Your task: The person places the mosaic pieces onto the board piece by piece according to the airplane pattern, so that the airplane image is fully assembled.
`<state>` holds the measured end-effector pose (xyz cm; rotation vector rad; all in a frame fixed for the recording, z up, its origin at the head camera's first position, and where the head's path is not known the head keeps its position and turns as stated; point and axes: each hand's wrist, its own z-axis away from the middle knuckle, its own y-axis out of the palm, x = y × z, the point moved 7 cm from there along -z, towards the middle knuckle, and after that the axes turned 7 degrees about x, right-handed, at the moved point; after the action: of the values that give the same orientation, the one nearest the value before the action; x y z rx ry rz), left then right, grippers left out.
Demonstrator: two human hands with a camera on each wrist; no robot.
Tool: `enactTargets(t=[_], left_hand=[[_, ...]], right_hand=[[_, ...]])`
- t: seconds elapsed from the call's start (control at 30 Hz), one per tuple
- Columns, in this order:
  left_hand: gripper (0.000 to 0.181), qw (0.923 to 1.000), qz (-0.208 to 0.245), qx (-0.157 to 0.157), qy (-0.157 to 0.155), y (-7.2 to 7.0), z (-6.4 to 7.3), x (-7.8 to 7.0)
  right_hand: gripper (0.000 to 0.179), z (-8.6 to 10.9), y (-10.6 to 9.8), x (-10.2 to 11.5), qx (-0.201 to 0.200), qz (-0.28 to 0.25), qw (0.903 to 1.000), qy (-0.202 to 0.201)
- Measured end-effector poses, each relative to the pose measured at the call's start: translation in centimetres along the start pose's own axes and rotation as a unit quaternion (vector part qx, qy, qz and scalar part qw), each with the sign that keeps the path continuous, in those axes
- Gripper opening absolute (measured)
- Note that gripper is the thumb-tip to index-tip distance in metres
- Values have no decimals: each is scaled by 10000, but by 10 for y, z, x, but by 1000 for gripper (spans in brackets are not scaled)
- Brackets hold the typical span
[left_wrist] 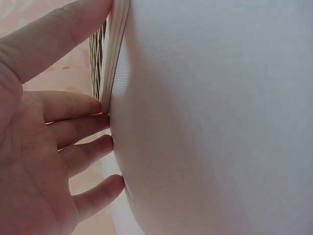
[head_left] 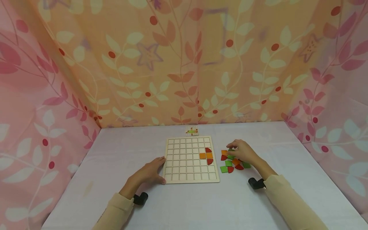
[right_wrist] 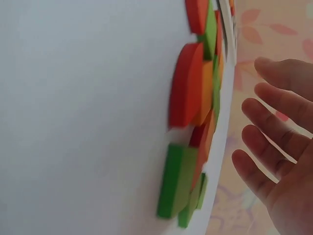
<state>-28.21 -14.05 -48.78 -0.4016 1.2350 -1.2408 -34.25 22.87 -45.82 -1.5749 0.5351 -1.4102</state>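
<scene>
My left hand (head_left: 150,170) rests at the left side of a wooden grid board (head_left: 187,166); in the left wrist view its nearly straight fingers and thumb touch the board's edge (left_wrist: 117,54). Toward the board's right side lie two orange squares (head_left: 203,156), with a red quarter-round piece (head_left: 208,150) above and another red quarter-round piece (head_left: 210,161) below. My right hand (head_left: 243,151) hovers over a loose group of pieces. In the right wrist view, its fingers are loosely bent and hold nothing, near a green square (right_wrist: 178,181) and a red rounded piece (right_wrist: 187,85).
A small pattern card (head_left: 191,130) lies just beyond the board's far edge. Several green, red and orange pieces (head_left: 224,169) are scattered right of the board. A white cloth (head_left: 184,204) covers the table, and patterned curtains (head_left: 178,64) stand at the back and sides.
</scene>
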Motion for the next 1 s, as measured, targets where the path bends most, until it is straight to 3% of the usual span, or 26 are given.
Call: enactTargets(t=[0.33,1.0], left_hand=[[100,10000,-22,-15,17,0,1,-1],[99,10000,-28,2,-32,-1,2,-2]], right_hand=[[32,9,0,-23,109,-132,9992,366],[31,13,0,-30,477,320,9948,845]])
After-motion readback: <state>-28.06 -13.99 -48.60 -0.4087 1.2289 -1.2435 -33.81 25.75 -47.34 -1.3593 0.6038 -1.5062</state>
